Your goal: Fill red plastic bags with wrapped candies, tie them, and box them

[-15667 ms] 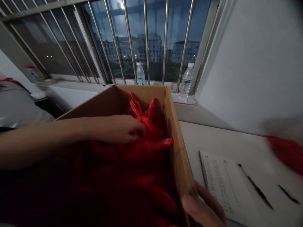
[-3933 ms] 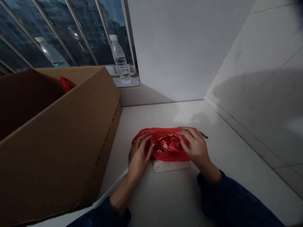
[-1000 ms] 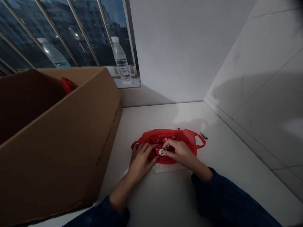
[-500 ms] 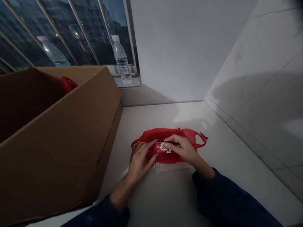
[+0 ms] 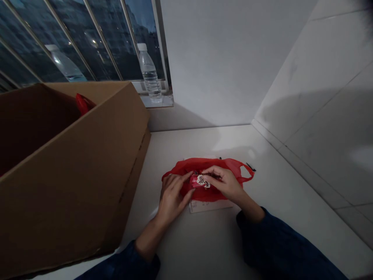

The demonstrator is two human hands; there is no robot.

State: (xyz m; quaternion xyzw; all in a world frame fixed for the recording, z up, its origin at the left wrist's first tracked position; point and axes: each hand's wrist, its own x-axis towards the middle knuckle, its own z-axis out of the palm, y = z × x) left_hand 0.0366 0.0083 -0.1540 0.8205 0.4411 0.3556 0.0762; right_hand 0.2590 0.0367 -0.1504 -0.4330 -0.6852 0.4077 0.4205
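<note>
Pinches a small red packet (image 5: 200, 181) between thumb and fingertips of the right hand (image 5: 225, 183), just below the middle of the frame, right over the red plastic bag (image 5: 214, 193). Printed on the packet's front, in dark characters on white patches, too small and dim to read. Rests the left hand (image 5: 171, 194) open and flat on the bag's left part, fingers spread, forefinger stretched towards the packet's left end; touching or just short of it, cannot tell. Spread crumpled on the white worktop (image 5: 204, 241), with one handle loop (image 5: 247, 175) sticking out to the right. Under the bag's near edge, a sheet of paper (image 5: 208, 206), its faint print not legible. Just beyond the loop, the tip of a black pen (image 5: 251, 168). Filling the left of the frame, a big plain cardboard box (image 5: 72, 175), unmarked on its visible side, with a bit of another red bag (image 5: 83, 104) showing over its far rim. On the window sill at upper left, two clear water bottles (image 5: 149, 74), labels unreadable, before the barred window (image 5: 116, 39).
</note>
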